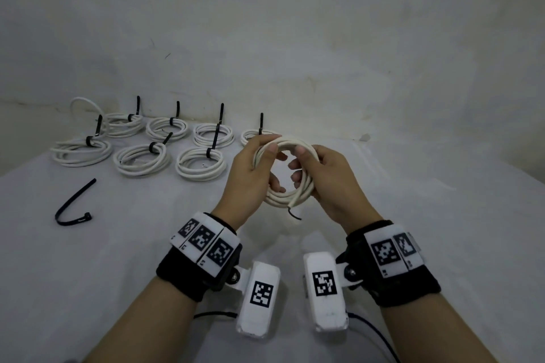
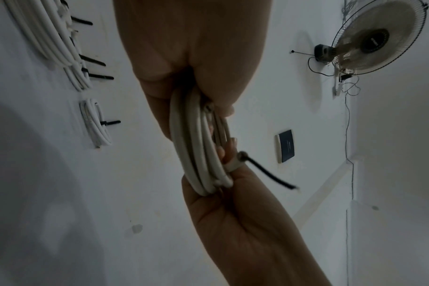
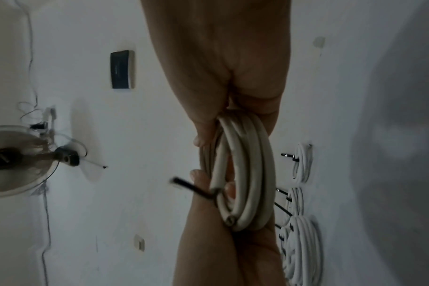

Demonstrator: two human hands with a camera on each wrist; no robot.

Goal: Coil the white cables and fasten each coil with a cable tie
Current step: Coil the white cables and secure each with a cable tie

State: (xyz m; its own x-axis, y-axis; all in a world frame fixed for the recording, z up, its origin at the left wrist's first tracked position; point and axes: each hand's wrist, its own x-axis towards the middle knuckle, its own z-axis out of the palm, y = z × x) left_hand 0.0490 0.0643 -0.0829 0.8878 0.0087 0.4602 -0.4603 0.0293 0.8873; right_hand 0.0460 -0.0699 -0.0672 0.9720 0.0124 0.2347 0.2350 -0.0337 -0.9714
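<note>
Holding item: white cable coil [image 1: 284,174], raised above surface [image 1: 118,259], gripped by curled fingers of left hand [image 1: 250,174] and right hand [image 1: 327,183]. Advice: keep loops pinched while fetching loose cable tie [image 1: 73,205].

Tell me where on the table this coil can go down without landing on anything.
Bare cloth lies right of the right hand, from the held coil out to the table edge, and below the loose cable tie at front left. The back left is crowded: tied coils sit in two close rows along the wall.
</note>
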